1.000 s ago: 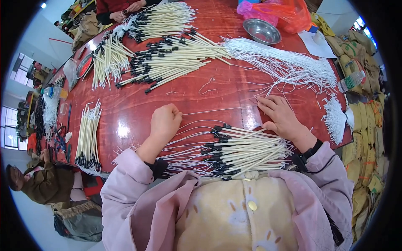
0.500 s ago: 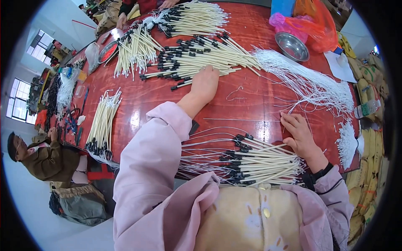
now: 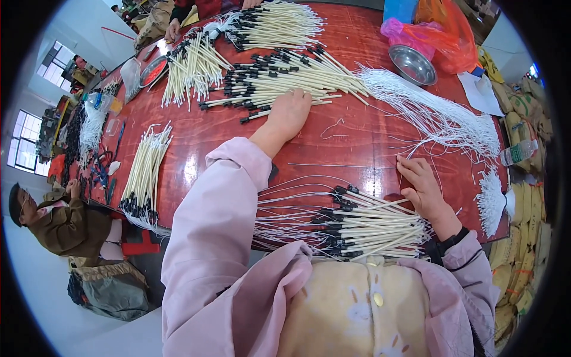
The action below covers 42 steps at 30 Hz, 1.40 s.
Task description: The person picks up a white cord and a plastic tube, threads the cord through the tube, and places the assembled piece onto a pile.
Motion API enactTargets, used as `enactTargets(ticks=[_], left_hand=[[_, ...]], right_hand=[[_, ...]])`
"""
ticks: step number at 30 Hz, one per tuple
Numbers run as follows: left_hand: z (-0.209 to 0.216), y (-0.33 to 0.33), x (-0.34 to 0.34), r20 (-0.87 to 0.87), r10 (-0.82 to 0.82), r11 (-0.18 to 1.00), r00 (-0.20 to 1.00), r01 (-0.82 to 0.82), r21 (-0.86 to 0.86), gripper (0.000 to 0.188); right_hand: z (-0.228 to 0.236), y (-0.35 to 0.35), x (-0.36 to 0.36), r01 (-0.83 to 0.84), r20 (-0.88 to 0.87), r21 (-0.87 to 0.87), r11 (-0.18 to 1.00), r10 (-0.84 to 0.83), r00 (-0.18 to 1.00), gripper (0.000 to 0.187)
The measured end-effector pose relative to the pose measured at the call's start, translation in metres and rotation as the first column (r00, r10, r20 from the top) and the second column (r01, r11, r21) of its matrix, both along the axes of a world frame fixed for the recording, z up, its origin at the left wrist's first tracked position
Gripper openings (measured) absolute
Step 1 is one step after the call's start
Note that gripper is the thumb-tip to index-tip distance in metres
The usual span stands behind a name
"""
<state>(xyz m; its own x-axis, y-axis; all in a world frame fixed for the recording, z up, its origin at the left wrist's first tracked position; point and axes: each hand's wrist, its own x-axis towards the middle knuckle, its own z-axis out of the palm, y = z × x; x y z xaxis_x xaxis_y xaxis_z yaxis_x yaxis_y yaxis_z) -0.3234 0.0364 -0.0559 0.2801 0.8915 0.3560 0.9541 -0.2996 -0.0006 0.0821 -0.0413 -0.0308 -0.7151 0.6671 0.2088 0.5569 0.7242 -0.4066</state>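
Observation:
My left hand (image 3: 289, 111) reaches to the near edge of a pile of cream-coloured sticks (image 3: 279, 77) with black end pieces. Its fingers curl down onto the sticks, and its fingertips are hidden. My right hand (image 3: 423, 187) is farther right, thumb and forefinger brought together on a thin white cord (image 3: 345, 166). The cord stretches leftward, nearly straight, just over the red table. Beside and below that hand lies a second bundle of black-ended sticks (image 3: 375, 229), close against my body. White cords (image 3: 285, 208) trail left from its black ends.
Loose white cords (image 3: 440, 113) fan across the right of the red table (image 3: 208, 137), below a metal bowl (image 3: 412, 64) and plastic bags (image 3: 452, 35). More stick bundles (image 3: 146, 172) lie left and far. Another person's hand (image 3: 172, 30) is at the far edge; someone sits at left (image 3: 65, 226).
My hands stay in nearly the same places, with the left one still at the pile's edge. The other person's hands at the far edge have shifted slightly.

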Motion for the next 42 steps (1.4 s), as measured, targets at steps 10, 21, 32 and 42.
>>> enactTargets(ticks=[10, 21, 32, 42], left_hand=[[0.044, -0.111, -0.032, 0.459, -0.018, 0.984, 0.888, 0.097, -0.148, 0.010], [0.029, -0.175, -0.055, 0.508, 0.082, 0.962, 0.857, 0.065, -0.265, 0.012], [0.031, -0.168, -0.048, 0.486, 0.084, 0.952, 0.870, 0.075, -0.298, 0.014], [0.025, -0.139, -0.012, 0.213, -0.136, 0.969, 0.968, 0.175, -0.175, 0.009]], right_hand=[[0.000, 0.003, 0.002, 0.005, 0.035, -0.048, 0.999, -0.004, 0.999, 0.066], [0.009, 0.002, -0.003, 0.007, 0.064, -0.049, 0.999, -0.004, 0.998, 0.062], [0.014, -0.001, -0.008, 0.022, 0.133, -0.013, 1.000, -0.020, 0.991, 0.067], [0.016, -0.005, -0.013, -0.007, 0.218, 0.017, 1.000, 0.003, 0.976, 0.080]])
